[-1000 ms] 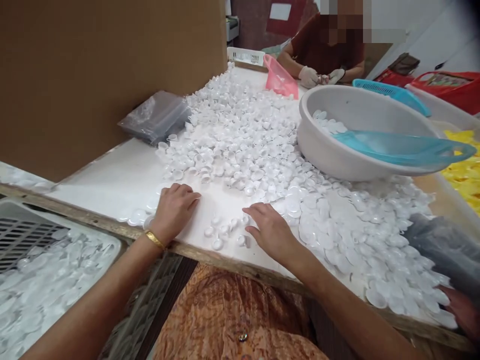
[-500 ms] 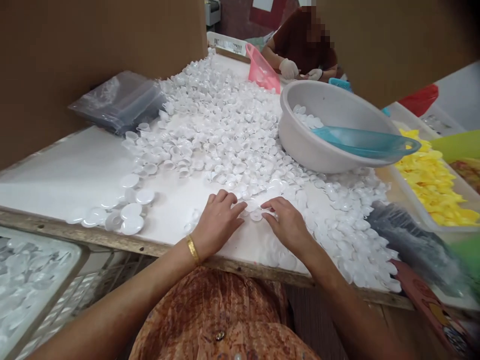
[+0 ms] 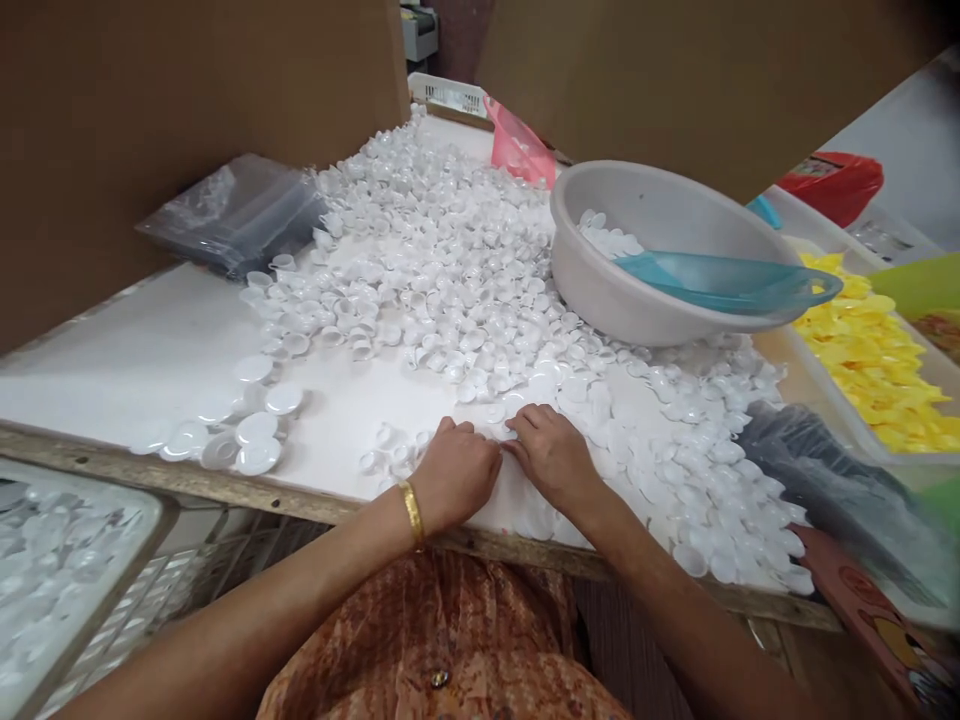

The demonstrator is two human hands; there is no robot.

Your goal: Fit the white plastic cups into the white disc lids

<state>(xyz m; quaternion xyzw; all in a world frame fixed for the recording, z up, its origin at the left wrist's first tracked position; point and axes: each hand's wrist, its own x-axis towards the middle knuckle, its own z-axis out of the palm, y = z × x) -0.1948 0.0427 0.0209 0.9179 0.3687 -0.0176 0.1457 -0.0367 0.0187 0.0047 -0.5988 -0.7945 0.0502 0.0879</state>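
Observation:
A big heap of small white plastic caps (image 3: pixel 450 270) covers the white table (image 3: pixel 127 370). My left hand (image 3: pixel 457 472), with a gold bangle at the wrist, and my right hand (image 3: pixel 551 455) meet near the table's front edge. Their fingers are curled and pinched together over a small white piece, which is mostly hidden between the fingertips. A few loose caps (image 3: pixel 386 445) lie just left of my left hand. Flat white lids (image 3: pixel 251 440) sit in a cluster further left.
A grey basin (image 3: pixel 660 270) holding a teal scoop (image 3: pixel 720 280) and white caps stands at the right. Yellow pieces (image 3: pixel 870 370) fill a tray beyond it. A plastic bag (image 3: pixel 232 210) lies by the cardboard wall. A crate of white parts (image 3: pixel 52 570) sits at lower left. A pink scoop (image 3: pixel 517 150) lies far back.
My two hands have drawn together from apart, then pulled back toward the table's front edge, fingers now curled onto a small piece. The view has swung right and the co-worker is out of sight.

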